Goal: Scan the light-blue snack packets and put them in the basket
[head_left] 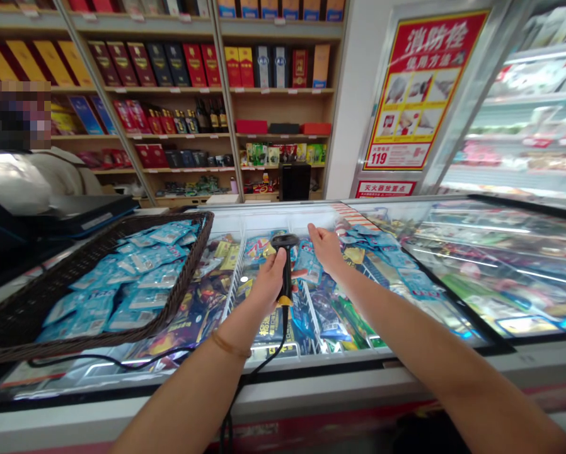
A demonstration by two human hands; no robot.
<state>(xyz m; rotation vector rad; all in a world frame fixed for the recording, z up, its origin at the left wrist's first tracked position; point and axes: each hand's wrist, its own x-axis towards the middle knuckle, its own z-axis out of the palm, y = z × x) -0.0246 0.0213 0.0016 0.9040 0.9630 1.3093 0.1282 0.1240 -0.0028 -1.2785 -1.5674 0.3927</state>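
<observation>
My left hand [270,280] is wrapped round the handle of a black barcode scanner [286,268] with a yellow tip at its base. The scanner stands roughly upright over the freezer's glass top, its cable hanging down toward me. To the right of it, my right hand [328,249] is raised with the fingers curled in; whatever they may hold is hidden. A blue packet [307,263] shows just left of that hand, and I cannot tell whether it touches the fingers or lies beneath the glass.
A dark wicker basket [188,277] holding many blue packets [141,271] rests on the freezer at left. Wire dividers [236,277] part the bagged goods below the glass. Loose blue packets [418,284] lie at right. A person [65,170] is at far left, before shelves [183,91] of boxes.
</observation>
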